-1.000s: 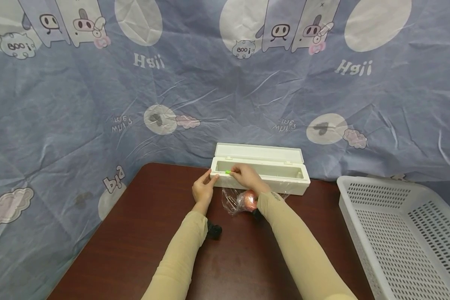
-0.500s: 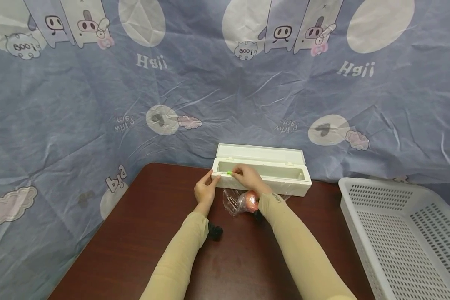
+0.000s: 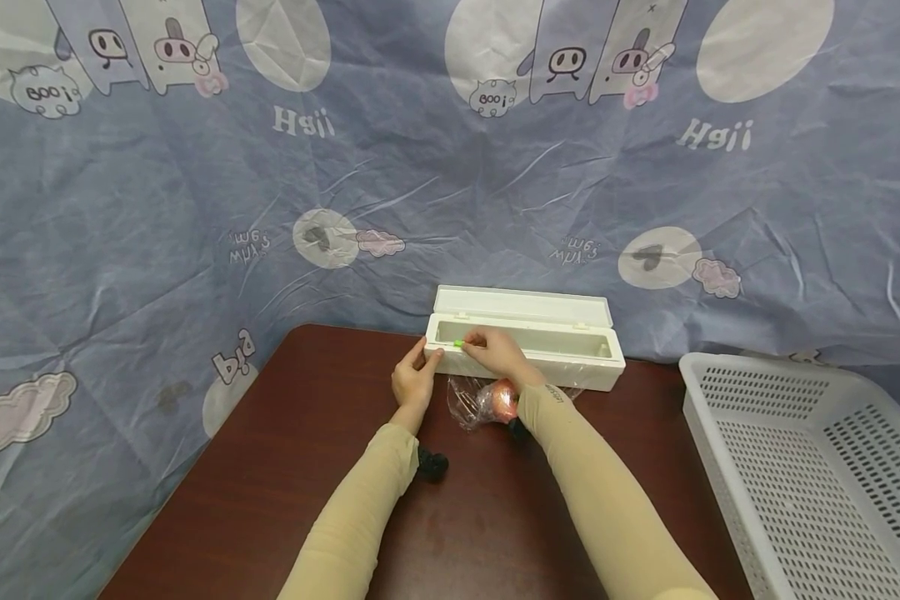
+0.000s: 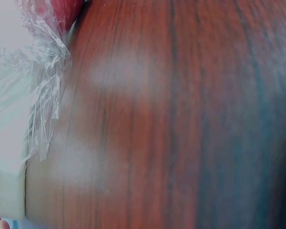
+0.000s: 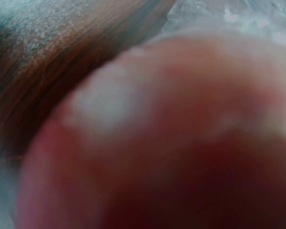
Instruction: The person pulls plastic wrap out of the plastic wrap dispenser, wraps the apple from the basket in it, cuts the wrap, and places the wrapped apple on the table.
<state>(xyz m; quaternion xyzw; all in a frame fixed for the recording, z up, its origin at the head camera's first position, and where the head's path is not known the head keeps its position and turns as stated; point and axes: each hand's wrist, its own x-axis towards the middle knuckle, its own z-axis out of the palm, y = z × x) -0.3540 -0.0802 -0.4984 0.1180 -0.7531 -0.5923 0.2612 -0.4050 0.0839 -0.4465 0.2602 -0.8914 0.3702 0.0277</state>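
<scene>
In the head view a long white cling film box [image 3: 562, 372] stands at the back of the table with its lid [image 3: 525, 303] raised. My left hand [image 3: 412, 385] grips the box's left end, thumb on the front face. With my right hand [image 3: 497, 353] I pinch a small green slider [image 3: 459, 343] on the front rim, near the left end. Clear cling film [image 3: 463, 405] hangs from the front over a red apple [image 3: 504, 400], partly behind my right forearm. The apple [image 5: 109, 143] fills the right wrist view, blurred. The left wrist view catches film [image 4: 50, 90] and the box corner [image 4: 7, 193].
A white perforated plastic basket [image 3: 720, 483] stands on the right. Behind the dark wooden table [image 3: 270, 475] hangs a blue printed cloth [image 3: 420, 167]. A black wrist camera [image 3: 432, 465] shows under my left forearm.
The head view has shifted slightly. Both hands keep their places on the box and the green slider, and the apple and film look unchanged.
</scene>
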